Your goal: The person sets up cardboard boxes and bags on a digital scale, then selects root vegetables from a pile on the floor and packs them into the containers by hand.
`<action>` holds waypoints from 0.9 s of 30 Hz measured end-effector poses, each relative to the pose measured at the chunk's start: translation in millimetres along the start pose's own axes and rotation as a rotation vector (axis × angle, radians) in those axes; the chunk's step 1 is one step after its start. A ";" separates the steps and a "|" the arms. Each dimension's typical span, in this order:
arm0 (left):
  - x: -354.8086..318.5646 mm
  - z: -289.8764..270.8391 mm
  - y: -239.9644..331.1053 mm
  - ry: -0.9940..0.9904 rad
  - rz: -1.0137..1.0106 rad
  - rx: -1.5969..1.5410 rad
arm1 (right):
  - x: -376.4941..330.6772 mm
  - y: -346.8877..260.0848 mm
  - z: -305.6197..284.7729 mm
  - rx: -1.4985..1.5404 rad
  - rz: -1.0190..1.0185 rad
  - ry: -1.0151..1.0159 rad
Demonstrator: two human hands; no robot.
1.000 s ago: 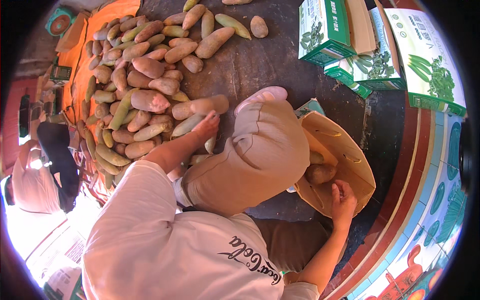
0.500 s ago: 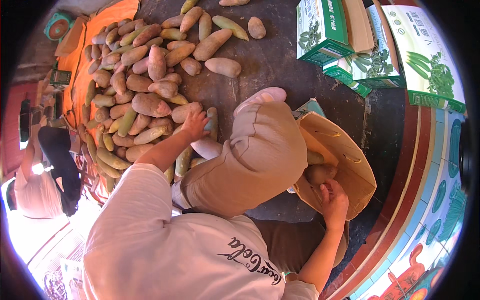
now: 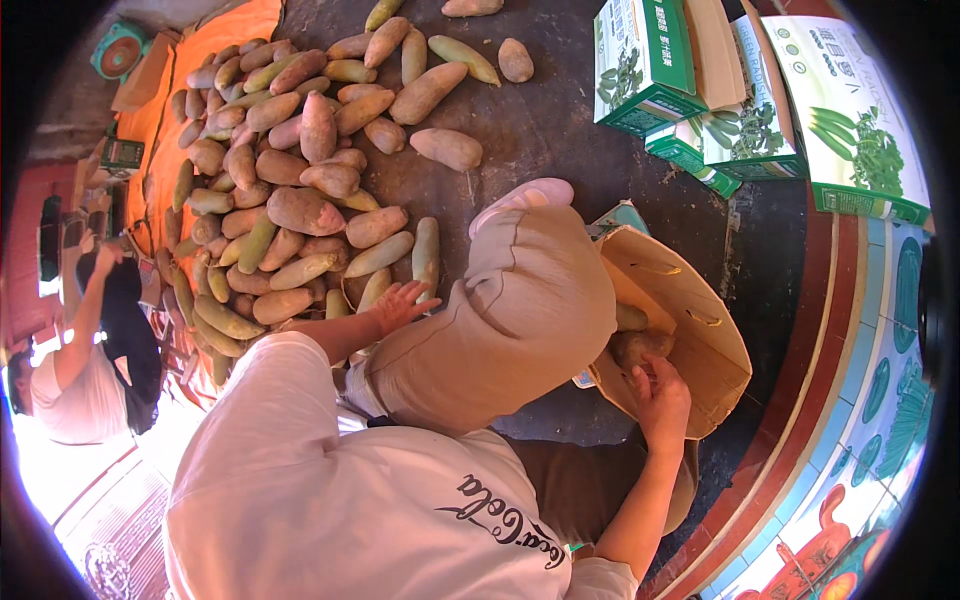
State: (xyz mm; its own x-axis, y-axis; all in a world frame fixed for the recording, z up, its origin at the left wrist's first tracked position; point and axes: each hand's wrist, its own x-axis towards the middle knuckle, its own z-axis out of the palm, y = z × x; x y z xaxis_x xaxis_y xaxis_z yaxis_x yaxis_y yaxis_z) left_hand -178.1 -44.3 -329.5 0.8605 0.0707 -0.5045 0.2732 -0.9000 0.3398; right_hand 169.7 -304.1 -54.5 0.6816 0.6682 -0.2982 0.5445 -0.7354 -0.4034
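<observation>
My left hand (image 3: 398, 306) is open, palm down with fingers spread, beside my bent knee at the near edge of a large heap of reddish and green radishes (image 3: 300, 210). A long green radish (image 3: 425, 255) lies just beyond its fingertips, and another greenish radish (image 3: 380, 254) lies to the left of that one. My right hand (image 3: 660, 405) hangs over the near rim of an open cardboard box (image 3: 715, 385), its fingers loosely bent and apart. Those fingertips are close to a brownish radish (image 3: 640, 347) inside the box; whether they touch it I cannot tell.
Green and white printed cartons (image 3: 650, 60) stand at the far right. A few loose radishes (image 3: 446, 148) lie on the dark floor beyond my knee. An orange sheet (image 3: 160, 130) lies along the heap's left side. Another person (image 3: 75, 380) is at the far left.
My left hand has come off the heap toward me, uncovering a greenish radish. A pinkish radish beside my knee no longer shows. My right hand has shifted only slightly.
</observation>
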 end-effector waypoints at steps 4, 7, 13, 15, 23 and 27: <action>44.0 42.7 10.4 -0.143 0.094 0.275 | -5.4 7.4 -3.7 -0.023 -0.024 0.022; 43.5 75.4 -21.6 -0.079 0.213 0.590 | 1.3 -2.6 0.5 0.031 0.020 -0.039; 67.8 34.0 1.8 -0.180 0.215 0.520 | -5.1 8.1 -0.1 -0.003 0.030 -0.010; 70.2 20.1 -8.7 -0.205 0.214 0.560 | -2.8 5.5 1.9 -0.037 -0.001 -0.029; 101.1 13.5 -13.8 -0.253 0.276 0.716 | 2.5 2.8 1.7 -0.064 -0.002 -0.028; 93.2 25.6 -27.8 -0.262 0.274 0.615 | 5.1 -0.8 1.2 -0.088 -0.038 -0.027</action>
State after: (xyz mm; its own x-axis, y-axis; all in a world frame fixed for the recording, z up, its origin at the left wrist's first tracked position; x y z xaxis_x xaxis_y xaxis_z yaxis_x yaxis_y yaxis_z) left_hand -116.4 -23.7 -406.4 0.7110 -0.2285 -0.6651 -0.2957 -0.9552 0.0120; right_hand 172.1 -300.0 -56.7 0.6468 0.6975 -0.3083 0.6110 -0.7159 -0.3378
